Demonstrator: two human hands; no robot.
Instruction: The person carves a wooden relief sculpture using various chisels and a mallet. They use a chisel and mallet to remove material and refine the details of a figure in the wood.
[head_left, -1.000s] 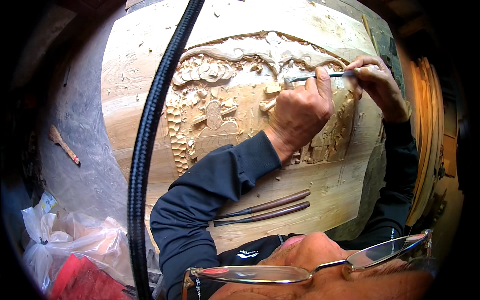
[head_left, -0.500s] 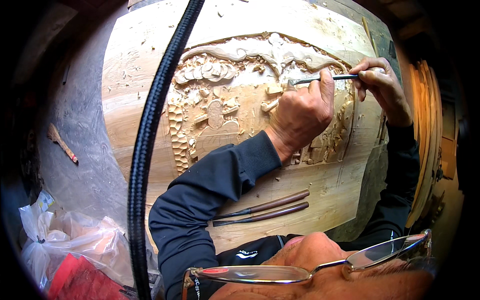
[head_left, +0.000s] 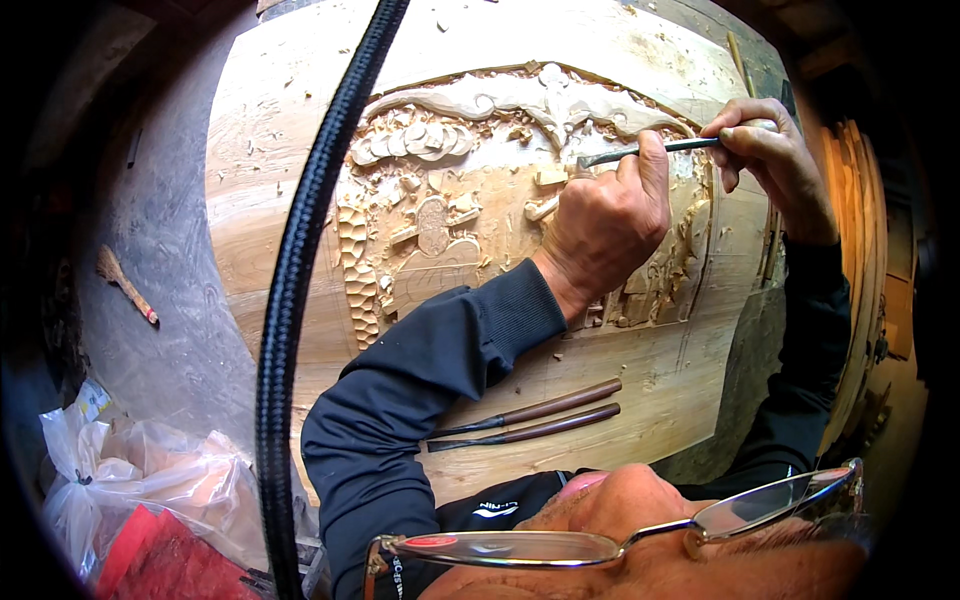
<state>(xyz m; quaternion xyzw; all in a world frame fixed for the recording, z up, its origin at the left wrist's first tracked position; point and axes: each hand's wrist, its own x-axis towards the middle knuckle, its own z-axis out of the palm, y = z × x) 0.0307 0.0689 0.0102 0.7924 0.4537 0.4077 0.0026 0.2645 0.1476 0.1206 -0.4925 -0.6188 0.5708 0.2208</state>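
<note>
A carving chisel point(head_left: 688, 145) lies across both of my hands, its flat tip resting near the central motif of a carved wooden panel point(head_left: 290, 210). My left hand point(head_left: 610, 215) is closed around the chisel near its blade, thumb pointing up against the shaft, and rests on the carving. My right hand point(head_left: 770, 165) grips the handle end beyond the panel's right carved border; its palm hides most of the handle. Relief work shows a scrolled top band point(head_left: 500, 97), overlapping round shapes point(head_left: 425, 140) and a scale-patterned strip point(head_left: 357, 270). Wood chips are scattered over it.
Two chisels with dark wooden handles point(head_left: 565, 402) point(head_left: 570, 422) lie on the panel's near part. A brush point(head_left: 127, 285) is on the grey table at left. Plastic bags point(head_left: 150, 480) and red cloth point(head_left: 170, 560) sit lower left. A black braided cable point(head_left: 300, 250) crosses the view.
My right hand has shifted slightly to the right, and the chisel's handle end sits a little farther away, so the shaft slants more. My left hand has hardly moved.
</note>
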